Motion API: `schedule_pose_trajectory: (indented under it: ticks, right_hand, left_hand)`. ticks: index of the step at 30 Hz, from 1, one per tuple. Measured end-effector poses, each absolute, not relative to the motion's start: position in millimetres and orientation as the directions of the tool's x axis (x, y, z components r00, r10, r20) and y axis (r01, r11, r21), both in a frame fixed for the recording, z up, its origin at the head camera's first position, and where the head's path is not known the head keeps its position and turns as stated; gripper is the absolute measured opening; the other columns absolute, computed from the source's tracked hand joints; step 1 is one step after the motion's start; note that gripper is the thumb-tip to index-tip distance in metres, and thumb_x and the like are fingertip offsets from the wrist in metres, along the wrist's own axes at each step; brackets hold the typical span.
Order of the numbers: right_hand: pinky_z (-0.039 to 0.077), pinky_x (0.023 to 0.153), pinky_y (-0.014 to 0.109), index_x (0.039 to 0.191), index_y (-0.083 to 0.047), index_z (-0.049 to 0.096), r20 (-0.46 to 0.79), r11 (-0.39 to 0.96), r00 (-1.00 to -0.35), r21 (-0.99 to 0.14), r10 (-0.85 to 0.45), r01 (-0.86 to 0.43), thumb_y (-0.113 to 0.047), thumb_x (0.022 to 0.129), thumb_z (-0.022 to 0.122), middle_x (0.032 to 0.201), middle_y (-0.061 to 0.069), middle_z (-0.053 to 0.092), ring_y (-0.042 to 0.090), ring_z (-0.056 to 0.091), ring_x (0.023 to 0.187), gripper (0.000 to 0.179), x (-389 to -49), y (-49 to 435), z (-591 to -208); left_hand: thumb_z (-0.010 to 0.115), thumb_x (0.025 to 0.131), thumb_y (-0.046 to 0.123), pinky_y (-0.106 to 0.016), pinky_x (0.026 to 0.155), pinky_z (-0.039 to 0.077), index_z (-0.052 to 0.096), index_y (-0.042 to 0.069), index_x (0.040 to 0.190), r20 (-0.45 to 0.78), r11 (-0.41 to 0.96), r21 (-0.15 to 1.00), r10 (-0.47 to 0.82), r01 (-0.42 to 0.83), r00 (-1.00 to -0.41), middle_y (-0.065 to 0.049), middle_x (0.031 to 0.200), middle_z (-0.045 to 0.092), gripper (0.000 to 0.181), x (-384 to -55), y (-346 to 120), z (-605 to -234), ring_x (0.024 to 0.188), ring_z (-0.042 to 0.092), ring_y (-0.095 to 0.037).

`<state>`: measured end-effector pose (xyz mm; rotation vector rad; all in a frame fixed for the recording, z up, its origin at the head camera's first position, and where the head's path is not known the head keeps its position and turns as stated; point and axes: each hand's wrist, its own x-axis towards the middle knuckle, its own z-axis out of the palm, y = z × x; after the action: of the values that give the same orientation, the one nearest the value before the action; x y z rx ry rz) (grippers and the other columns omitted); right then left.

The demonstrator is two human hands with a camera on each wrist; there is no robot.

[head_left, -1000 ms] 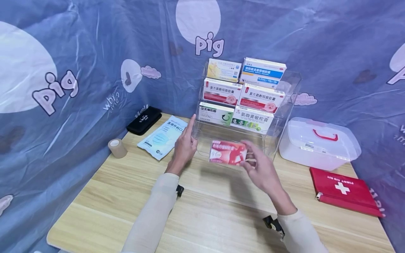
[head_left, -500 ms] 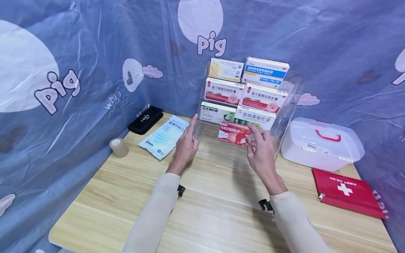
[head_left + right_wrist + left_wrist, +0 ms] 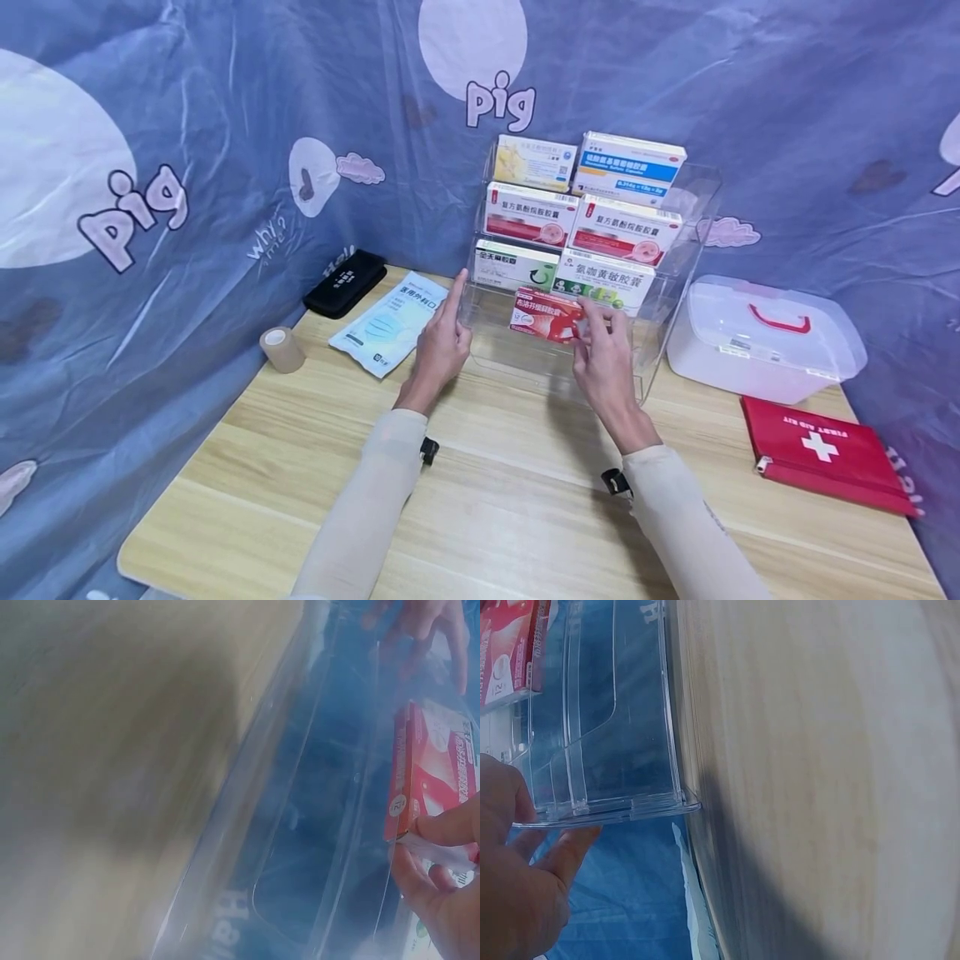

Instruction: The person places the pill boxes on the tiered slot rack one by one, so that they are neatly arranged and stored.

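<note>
My right hand (image 3: 604, 354) pinches the right end of a red medicine box (image 3: 543, 315), holding it in front of the lower tiers of a clear acrylic display stand (image 3: 517, 367). In the right wrist view, thumb and fingers grip the end of the box. My left hand (image 3: 441, 343) holds the stand's left side panel; the left wrist view shows its digits on both faces of the clear panel. Behind the red box, the stand's upper tiers carry several medicine boxes, among them a green-and-white box (image 3: 514, 265) and a white box with green pictures (image 3: 604, 282).
To the left lie a blue mask packet (image 3: 390, 323), a black case (image 3: 345, 283) and a tan tape roll (image 3: 282, 350). On the right stand a translucent lidded box (image 3: 765, 342) with a red handle and a red first aid pouch (image 3: 828, 454). A patterned blue curtain hangs behind.
My right hand has moved the red medicine box up and forward to the stand, then slightly left. The left hand has stayed at the stand's left side.
</note>
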<state>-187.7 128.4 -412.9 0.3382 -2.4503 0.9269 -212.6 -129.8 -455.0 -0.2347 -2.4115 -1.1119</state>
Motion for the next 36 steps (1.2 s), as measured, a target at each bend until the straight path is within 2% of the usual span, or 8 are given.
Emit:
schedule_pose_trajectory:
  ticks: [3,10,12,19,22,27,30,36]
  right_hand:
    - [0.056,0.103,0.06,0.155,-0.013,0.054,0.526,0.748,-0.849,-0.542,-0.055,-0.384,0.014,0.088,0.069,0.137,0.029,0.051,0.046,0.059,0.119,0.073,-189,127,-413]
    - [0.064,0.083,0.055,0.157,-0.019,0.053,0.493,0.778,-0.864,-0.502,-0.102,-0.378,0.013,0.091,0.064,0.138,0.025,0.053,0.045,0.067,0.109,0.074,-197,122,-415]
    - [0.064,0.082,0.053,0.159,-0.02,0.052,0.479,0.782,-0.869,-0.491,-0.125,-0.383,0.013,0.09,0.063,0.138,0.023,0.054,0.043,0.067,0.107,0.076,-198,121,-417]
    - [0.063,0.089,0.052,0.16,-0.017,0.051,0.48,0.749,-0.863,-0.511,-0.158,-0.421,0.018,0.089,0.057,0.131,0.024,0.054,0.04,0.064,0.105,0.079,-202,109,-423]
    - [0.061,0.096,0.054,0.157,-0.008,0.05,0.5,0.739,-0.851,-0.512,-0.158,-0.438,0.017,0.091,0.058,0.129,0.025,0.056,0.041,0.063,0.109,0.071,-204,102,-424]
    - [0.057,0.106,0.057,0.14,0.003,0.053,0.555,0.727,-0.822,-0.512,-0.127,-0.457,0.014,0.091,0.062,0.125,0.027,0.063,0.044,0.064,0.116,0.051,-207,92,-427]
    - [0.06,0.099,0.056,0.136,0.0,0.056,0.572,0.729,-0.811,-0.505,-0.119,-0.463,0.009,0.094,0.066,0.119,0.024,0.066,0.043,0.067,0.11,0.044,-208,87,-428]
    - [0.066,0.08,0.051,0.146,-0.006,0.055,0.576,0.773,-0.808,-0.453,-0.128,-0.445,0.0,0.1,0.067,0.122,0.023,0.059,0.044,0.071,0.094,0.049,-208,80,-434]
  left_hand:
    - [0.057,0.09,-0.013,-0.041,0.065,0.055,0.019,0.033,0.174,0.49,0.658,0.667,-0.035,0.349,-0.871,-0.015,0.169,0.047,0.103,-213,-130,-455,0.084,0.064,-0.034]
    - [0.057,0.09,-0.013,-0.041,0.065,0.056,0.019,0.033,0.174,0.484,0.656,0.671,-0.036,0.345,-0.874,-0.015,0.169,0.046,0.103,-213,-130,-453,0.084,0.065,-0.034]
    - [0.057,0.09,-0.013,-0.041,0.066,0.056,0.019,0.033,0.174,0.482,0.658,0.67,-0.034,0.343,-0.876,-0.015,0.17,0.046,0.103,-214,-130,-454,0.085,0.065,-0.034]
    - [0.057,0.091,-0.012,-0.038,0.062,0.053,0.019,0.034,0.174,0.485,0.661,0.667,-0.036,0.343,-0.874,-0.014,0.17,0.047,0.103,-214,-131,-456,0.073,0.059,-0.029]
    - [0.057,0.09,-0.013,-0.036,0.062,0.052,0.018,0.035,0.174,0.478,0.657,0.674,-0.038,0.338,-0.878,-0.014,0.169,0.047,0.104,-214,-131,-456,0.072,0.058,-0.026]
    - [0.058,0.09,-0.013,-0.036,0.064,0.054,0.017,0.033,0.174,0.466,0.653,0.677,-0.026,0.338,-0.884,-0.016,0.167,0.049,0.104,-214,-130,-456,0.075,0.059,-0.027]
    - [0.058,0.089,-0.014,-0.037,0.064,0.055,0.019,0.032,0.174,0.475,0.651,0.677,-0.031,0.343,-0.879,-0.015,0.168,0.048,0.104,-214,-130,-455,0.077,0.061,-0.029]
    - [0.057,0.091,-0.013,-0.036,0.064,0.051,0.018,0.037,0.174,0.467,0.645,0.686,-0.034,0.338,-0.883,-0.011,0.171,0.044,0.104,-213,-132,-455,0.078,0.058,-0.028]
